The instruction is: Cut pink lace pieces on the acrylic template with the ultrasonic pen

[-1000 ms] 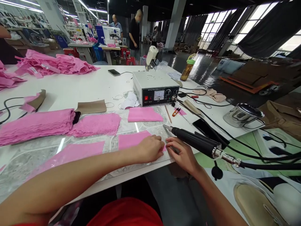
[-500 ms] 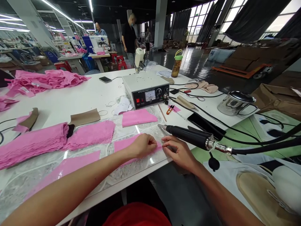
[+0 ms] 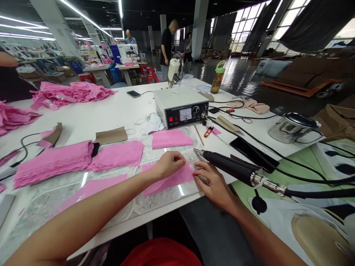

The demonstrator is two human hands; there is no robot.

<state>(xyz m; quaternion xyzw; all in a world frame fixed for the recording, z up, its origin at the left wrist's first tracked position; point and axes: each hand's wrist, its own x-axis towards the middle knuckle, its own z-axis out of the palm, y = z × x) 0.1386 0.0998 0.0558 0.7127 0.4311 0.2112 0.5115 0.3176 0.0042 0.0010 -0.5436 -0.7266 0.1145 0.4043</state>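
Note:
My left hand [image 3: 170, 165] is closed, thumb and forefinger pinching the upper edge of a thin pink fabric piece [image 3: 163, 185]. The cloth is raised in a slanting fold below these fingers. At the fabric's right end is my right hand [image 3: 213, 183], its fingers bent and apart, fingertips touching or very near the edge. Just beyond that hand lies a black handheld tool [image 3: 230, 162] with a pointed metal tip and a cable. Another pink piece [image 3: 172, 139] lies flat behind, and one more [image 3: 91, 190] is partly covered by my left forearm.
Stacked pink pieces [image 3: 55, 162] lie at left. A control box [image 3: 183, 105] stands behind, with orange thread snips [image 3: 208, 132] and a dark phone [image 3: 253, 154] to its right. A metal mug [image 3: 294, 128] is near the table's right edge. Cables cross the right side.
The view has turned left, so things appear further right. The pink piece under my left hand now shows a raised fold, and my right fingertips are at its edge.

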